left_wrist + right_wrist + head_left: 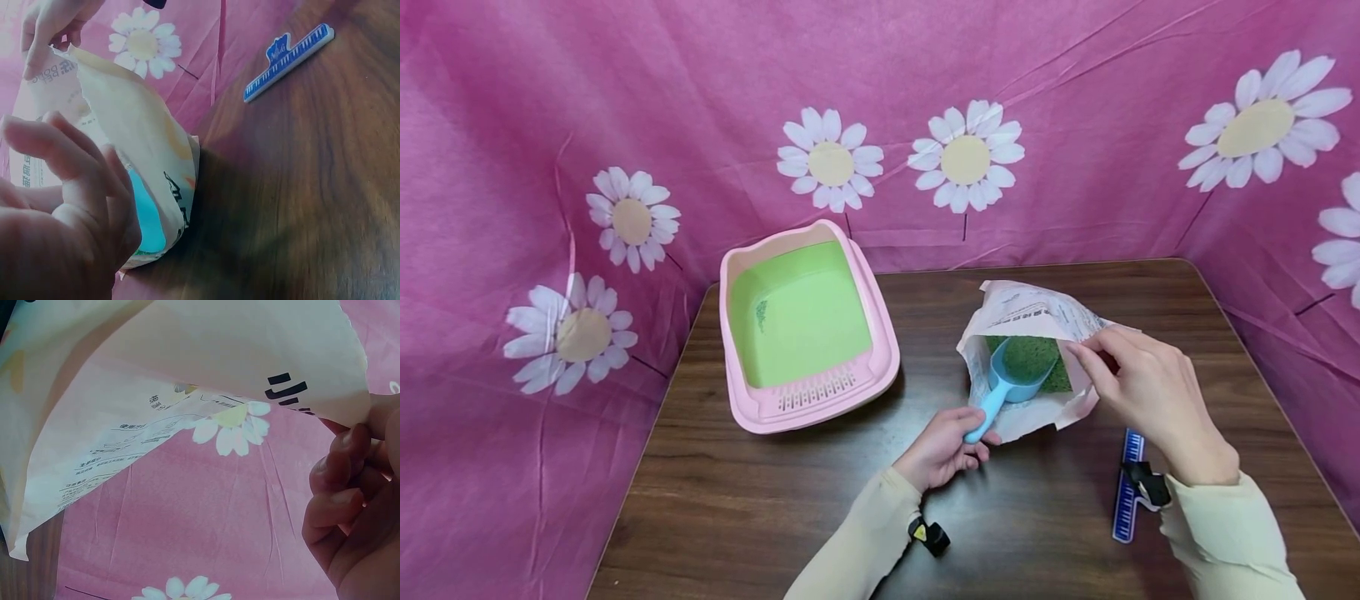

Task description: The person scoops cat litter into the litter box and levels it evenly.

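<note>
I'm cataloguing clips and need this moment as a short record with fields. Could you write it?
Left hand: holds the scoop by its handle
Right hand: pinches the edge of the bag
Bag: open, green grains inside
Scoop: blue, loaded with green grains, at the bag's mouth
Tray: pink rim, green inside, a few dark specks
Table: brown, wood-look
Backdrop: pink cloth, white flowers
</note>
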Demonstrator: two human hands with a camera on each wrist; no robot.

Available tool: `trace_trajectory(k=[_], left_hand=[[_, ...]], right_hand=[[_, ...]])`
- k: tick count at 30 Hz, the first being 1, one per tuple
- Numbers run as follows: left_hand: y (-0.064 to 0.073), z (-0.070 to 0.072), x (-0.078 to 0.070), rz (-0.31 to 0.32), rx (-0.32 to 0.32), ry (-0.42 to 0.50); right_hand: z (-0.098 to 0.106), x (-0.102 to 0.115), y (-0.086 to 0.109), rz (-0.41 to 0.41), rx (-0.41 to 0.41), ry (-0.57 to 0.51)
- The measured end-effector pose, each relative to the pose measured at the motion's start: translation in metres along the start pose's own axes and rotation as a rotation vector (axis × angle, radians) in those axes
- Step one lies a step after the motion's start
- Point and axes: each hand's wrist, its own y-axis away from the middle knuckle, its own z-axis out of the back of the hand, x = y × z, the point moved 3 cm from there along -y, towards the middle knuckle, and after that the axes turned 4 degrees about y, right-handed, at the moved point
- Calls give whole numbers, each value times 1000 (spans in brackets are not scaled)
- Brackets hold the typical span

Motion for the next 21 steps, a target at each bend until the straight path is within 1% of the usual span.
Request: trace_trajectory(k=[3, 6, 8, 11, 18, 21], left_hand=[[2, 3, 1, 13, 3, -45], [2, 6, 1, 26, -13, -103], [2, 8, 0, 29, -24, -125], [3, 8, -1, 15, -35, -139], [3, 9, 0, -18, -68, -124], [2, 10, 1, -26, -66, -120]], right_hand=[[0, 0, 0, 3, -2, 0], [0, 0, -1, 3, 2, 1], [0, 0, 0, 2, 5, 1], [0, 0, 0, 4, 8, 2], [0, -1, 1, 5, 12, 1], [1, -1, 1, 6, 9, 3]])
